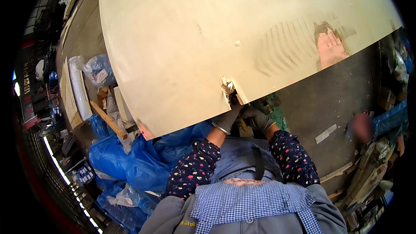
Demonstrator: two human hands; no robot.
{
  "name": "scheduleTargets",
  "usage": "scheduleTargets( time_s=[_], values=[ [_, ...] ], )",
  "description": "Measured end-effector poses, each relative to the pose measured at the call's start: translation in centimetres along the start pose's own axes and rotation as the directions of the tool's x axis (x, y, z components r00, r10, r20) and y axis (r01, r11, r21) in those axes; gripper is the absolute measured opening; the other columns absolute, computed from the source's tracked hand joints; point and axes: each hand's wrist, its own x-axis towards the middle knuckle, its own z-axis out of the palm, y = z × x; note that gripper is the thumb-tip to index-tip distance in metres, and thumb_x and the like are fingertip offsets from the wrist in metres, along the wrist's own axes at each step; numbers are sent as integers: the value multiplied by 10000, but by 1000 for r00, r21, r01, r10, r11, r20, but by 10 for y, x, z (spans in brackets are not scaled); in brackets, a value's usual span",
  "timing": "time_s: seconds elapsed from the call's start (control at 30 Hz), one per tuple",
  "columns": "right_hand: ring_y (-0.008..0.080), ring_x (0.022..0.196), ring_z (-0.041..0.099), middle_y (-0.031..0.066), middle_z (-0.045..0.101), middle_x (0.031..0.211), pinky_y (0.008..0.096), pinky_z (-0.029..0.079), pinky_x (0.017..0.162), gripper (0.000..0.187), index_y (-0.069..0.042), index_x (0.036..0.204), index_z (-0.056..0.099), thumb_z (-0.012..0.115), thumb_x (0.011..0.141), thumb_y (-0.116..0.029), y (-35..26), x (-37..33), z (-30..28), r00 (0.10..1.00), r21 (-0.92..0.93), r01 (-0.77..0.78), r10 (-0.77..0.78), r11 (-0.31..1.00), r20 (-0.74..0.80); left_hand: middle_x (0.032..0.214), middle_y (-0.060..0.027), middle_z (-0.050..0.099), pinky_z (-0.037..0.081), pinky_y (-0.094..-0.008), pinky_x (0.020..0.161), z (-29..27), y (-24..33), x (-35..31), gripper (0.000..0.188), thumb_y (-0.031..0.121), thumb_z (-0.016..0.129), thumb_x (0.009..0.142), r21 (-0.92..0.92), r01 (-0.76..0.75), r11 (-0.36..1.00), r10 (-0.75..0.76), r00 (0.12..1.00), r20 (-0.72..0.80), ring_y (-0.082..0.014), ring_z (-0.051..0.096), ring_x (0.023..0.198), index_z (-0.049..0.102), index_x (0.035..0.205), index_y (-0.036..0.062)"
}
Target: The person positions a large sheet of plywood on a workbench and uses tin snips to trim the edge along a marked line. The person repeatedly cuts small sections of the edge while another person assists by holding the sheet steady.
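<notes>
A large pale plywood board [186, 52] spreads out in front of me, its near edge splintered at a broken notch [229, 90]. My left hand [227, 119], in a grey glove with a bracelet at the wrist, reaches up to the board edge just below this notch; its fingertips are hidden in shadow. Close beside it, my right hand [258, 119], also gloved in grey, is closed with curled fingers. A small yellow piece [244, 125] shows under the right hand, too little of it to name. Dark flowered sleeves cover both forearms.
Blue plastic bags [143, 160] are heaped at the left, near a wooden strip [108, 120]. Green crumpled material [274, 110] lies right of my hands. Another person [363, 128], blurred, is at the far right near wood scraps [368, 173]. The board has a pink patch [331, 50].
</notes>
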Motion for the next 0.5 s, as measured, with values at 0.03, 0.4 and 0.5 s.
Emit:
scheduleTargets(
  time_s=[0.03,0.4,0.5],
  values=[
    [261,751,603,133,638,923,398,490,673,352,18,1090,583,565,770,-126,-3,-2,3,999,123,-3,-3,992,55,812,-1,626,480,-257,567,2,24,-4,291,189,706,856,42,94,995,-93,995,-35,-98,583,683,603,1080,35],
    [236,651,598,123,609,712,355,471,593,328,26,1084,571,560,830,-181,-43,-12,64,900,-559,-246,-27,792,-434,863,12,605,469,-254,675,6,-35,16,201,171,675,871,344,-358,868,359,931,64,-89,557,781,630,1029,56],
    [380,1024,582,280,593,1079,399,459,881,570,61,1184,523,572,839,-391,-19,-3,63,816,-827,-351,-291,439,-500,867,10,606,468,-257,686,15,-47,22,159,115,646,859,168,-132,977,130,991,20,-95,555,780,630,1001,45]
  ],
)
